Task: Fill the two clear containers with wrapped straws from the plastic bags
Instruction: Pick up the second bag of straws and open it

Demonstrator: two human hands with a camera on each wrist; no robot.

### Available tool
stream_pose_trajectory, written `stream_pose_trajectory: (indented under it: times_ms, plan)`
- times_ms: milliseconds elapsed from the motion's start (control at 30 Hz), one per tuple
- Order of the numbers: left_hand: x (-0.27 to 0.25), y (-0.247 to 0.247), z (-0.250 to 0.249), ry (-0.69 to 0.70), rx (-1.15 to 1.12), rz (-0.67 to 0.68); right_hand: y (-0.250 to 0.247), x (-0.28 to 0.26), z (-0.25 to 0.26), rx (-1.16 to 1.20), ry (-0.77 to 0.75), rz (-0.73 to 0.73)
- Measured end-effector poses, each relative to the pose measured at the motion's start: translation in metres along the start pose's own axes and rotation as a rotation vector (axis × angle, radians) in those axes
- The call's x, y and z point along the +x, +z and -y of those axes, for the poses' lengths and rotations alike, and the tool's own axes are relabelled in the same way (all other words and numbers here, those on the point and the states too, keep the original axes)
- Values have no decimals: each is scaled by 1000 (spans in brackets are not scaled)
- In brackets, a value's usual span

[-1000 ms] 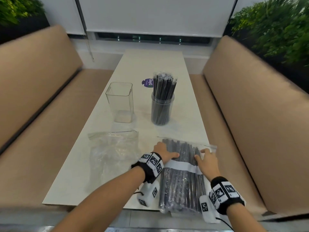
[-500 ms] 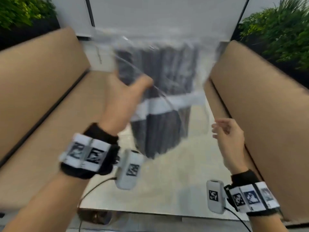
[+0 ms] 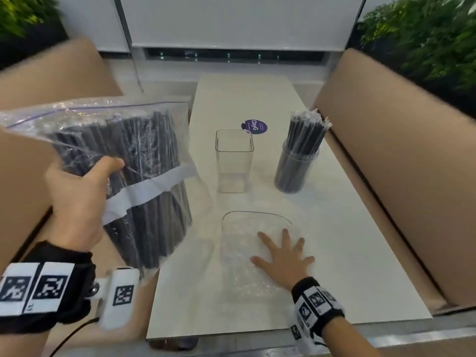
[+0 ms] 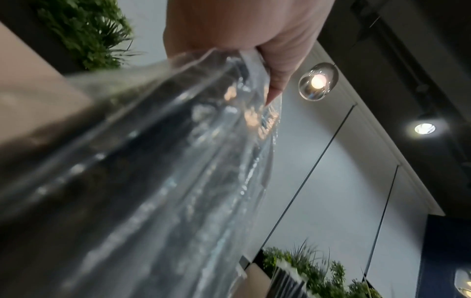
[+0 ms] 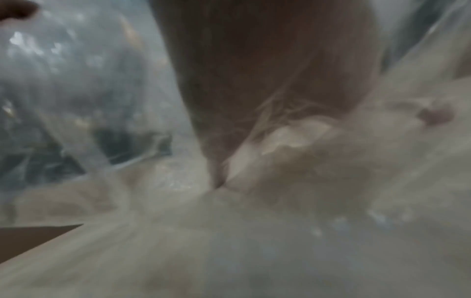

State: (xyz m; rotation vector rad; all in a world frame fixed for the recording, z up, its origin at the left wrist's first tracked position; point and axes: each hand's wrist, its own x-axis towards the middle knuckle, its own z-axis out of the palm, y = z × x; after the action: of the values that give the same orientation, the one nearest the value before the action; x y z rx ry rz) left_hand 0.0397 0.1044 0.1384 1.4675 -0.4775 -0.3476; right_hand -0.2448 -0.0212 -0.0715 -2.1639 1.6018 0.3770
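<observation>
My left hand (image 3: 77, 194) grips a clear zip bag full of black wrapped straws (image 3: 134, 161), held up in the air left of the table; the same bag (image 4: 153, 171) fills the left wrist view. My right hand (image 3: 283, 256) lies flat with fingers spread on an empty crumpled plastic bag (image 3: 247, 253) on the white table (image 3: 347, 253). Beyond it stands an empty square clear container (image 3: 234, 161). To its right a round clear container (image 3: 296, 168) is packed with black wrapped straws (image 3: 306, 132). The right wrist view is blurred, showing only plastic (image 5: 305, 181).
Tan padded benches run along both sides of the table, left (image 3: 51, 81) and right (image 3: 401, 155). A purple round sticker (image 3: 254, 126) sits on the table behind the square container. Green plants (image 3: 425, 37) fill the back corners.
My left hand lifted the full straw bag off the table and swung it to the left. My right hand let go of it and came down flat on the empty bag.
</observation>
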Motion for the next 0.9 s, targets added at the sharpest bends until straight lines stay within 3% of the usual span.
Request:
stream_pose_trajectory:
  times_ms: [267, 467, 533, 633, 700, 800, 900]
  plan:
    - [-22, 43, 35, 16, 6, 151, -46, 40, -110, 167, 392, -64]
    - [-35, 70, 48, -45, 63, 360, -78, 52, -144, 278, 378, -76]
    - [-36, 73, 48, -33, 99, 454, -103, 35, -146, 327, 258, -254]
    - [-32, 75, 41, -16, 162, 589, -157, -8, -127, 455, -76, -653]
    - [-29, 75, 32, 9, 203, 702, -194, -41, -95, 577, -245, -769]
    - [-22, 79, 12, 56, 274, 913, -225, -77, -29, 760, -632, -743]
    - [-14, 83, -16, 63, 394, 1160, -225, -82, 27, 703, -889, -491]
